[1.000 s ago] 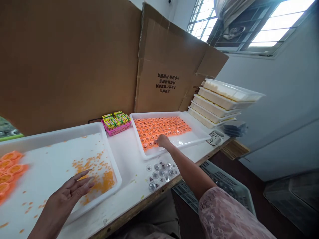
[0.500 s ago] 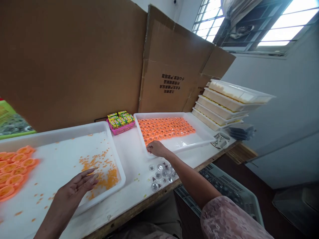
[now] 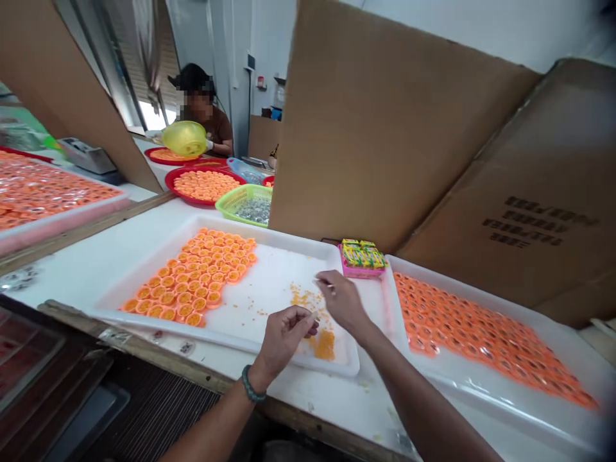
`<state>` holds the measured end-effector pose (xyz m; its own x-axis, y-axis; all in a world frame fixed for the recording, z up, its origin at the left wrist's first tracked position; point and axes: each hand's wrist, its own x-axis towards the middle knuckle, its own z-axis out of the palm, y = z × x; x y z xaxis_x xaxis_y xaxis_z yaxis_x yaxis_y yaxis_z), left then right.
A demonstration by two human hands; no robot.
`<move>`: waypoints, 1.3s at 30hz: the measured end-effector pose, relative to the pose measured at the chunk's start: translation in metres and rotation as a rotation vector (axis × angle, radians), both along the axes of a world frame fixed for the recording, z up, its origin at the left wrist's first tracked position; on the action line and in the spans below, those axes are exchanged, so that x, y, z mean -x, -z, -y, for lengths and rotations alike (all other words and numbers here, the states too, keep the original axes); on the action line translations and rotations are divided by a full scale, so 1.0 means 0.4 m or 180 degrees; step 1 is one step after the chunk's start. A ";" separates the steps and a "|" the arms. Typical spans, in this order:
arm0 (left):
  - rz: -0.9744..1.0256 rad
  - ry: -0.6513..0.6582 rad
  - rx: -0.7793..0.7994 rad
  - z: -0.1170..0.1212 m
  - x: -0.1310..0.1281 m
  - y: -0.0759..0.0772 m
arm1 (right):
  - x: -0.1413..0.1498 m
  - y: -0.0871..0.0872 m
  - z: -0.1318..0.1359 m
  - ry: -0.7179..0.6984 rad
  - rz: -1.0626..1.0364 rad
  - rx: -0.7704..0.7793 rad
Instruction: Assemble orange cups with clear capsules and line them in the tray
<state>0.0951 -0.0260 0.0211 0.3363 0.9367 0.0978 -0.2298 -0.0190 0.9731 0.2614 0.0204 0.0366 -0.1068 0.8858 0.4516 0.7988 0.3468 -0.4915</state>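
My left hand (image 3: 285, 333) hovers over the near edge of a white tray (image 3: 279, 273), fingers curled in a pinch on something too small to make out. My right hand (image 3: 342, 299) is just beside it, over the tray's right end, fingers pinched on a small pale piece. Beneath both hands lies a scatter of orange crumbs (image 3: 315, 321). Rows of orange cups (image 3: 192, 285) fill the tray's left part.
A second white tray of orange cups (image 3: 481, 333) lies to the right, a pink basket of small boxes (image 3: 360, 255) between the trays. Cardboard sheets (image 3: 385, 122) stand behind. At the far left a person holds a yellow bowl (image 3: 185, 138) near red trays and a green basket (image 3: 245, 204).
The view has swung left. My right hand left the right tray and came to the left tray beside my left hand, whose flat open fingers have closed into a pinch.
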 end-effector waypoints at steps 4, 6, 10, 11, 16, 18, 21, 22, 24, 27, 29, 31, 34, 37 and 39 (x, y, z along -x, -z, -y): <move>-0.0178 -0.0230 -0.0353 0.013 0.064 -0.010 | 0.215 0.032 -0.180 -0.0944 0.0150 0.0515; -0.0422 -0.0505 -0.0520 0.010 0.108 -0.006 | 0.292 0.052 -0.254 -0.1044 0.0517 0.0846; -0.0797 -0.1169 -0.0541 0.000 0.199 0.014 | 0.393 0.091 -0.339 -0.0942 0.1054 0.1475; -0.0855 -0.1299 -0.0513 -0.002 0.217 0.020 | 0.411 0.101 -0.349 -0.0910 0.1089 0.1567; -0.1132 -0.1506 -0.0542 -0.010 0.258 0.041 | 0.470 0.140 -0.388 -0.0790 0.1070 0.1467; -0.1231 -0.1573 -0.0673 -0.014 0.256 0.047 | 0.486 0.149 -0.407 -0.0696 0.1077 0.1484; -0.1278 -0.1634 -0.0932 -0.018 0.248 0.056 | 0.497 0.166 -0.426 -0.0571 0.1160 0.1558; -0.1262 -0.1623 -0.1012 -0.018 0.246 0.059 | 0.496 0.172 -0.427 -0.0554 0.1186 0.1536; -0.1202 -0.1604 -0.1129 -0.019 0.244 0.064 | 0.489 0.184 -0.422 -0.0533 0.1219 0.1479; -0.1120 -0.1630 -0.1226 -0.019 0.242 0.069 | 0.472 0.193 -0.415 -0.0585 0.1277 0.1475; -0.1096 -0.1635 -0.1253 -0.019 0.242 0.072 | 0.464 0.190 -0.421 -0.0640 0.1323 0.1414; -0.1090 -0.1632 -0.1282 -0.020 0.241 0.074 | 0.463 0.183 -0.436 -0.0672 0.1349 0.1344; -0.1100 -0.1657 -0.1332 -0.022 0.240 0.077 | 0.472 0.176 -0.460 -0.0655 0.1356 0.1414; -0.1153 -0.1631 -0.1360 -0.022 0.240 0.079 | 0.481 0.179 -0.459 -0.0567 0.1360 0.1443; -0.1216 -0.1586 -0.1374 -0.023 0.243 0.079 | 0.479 0.184 -0.442 -0.0545 0.1372 0.1391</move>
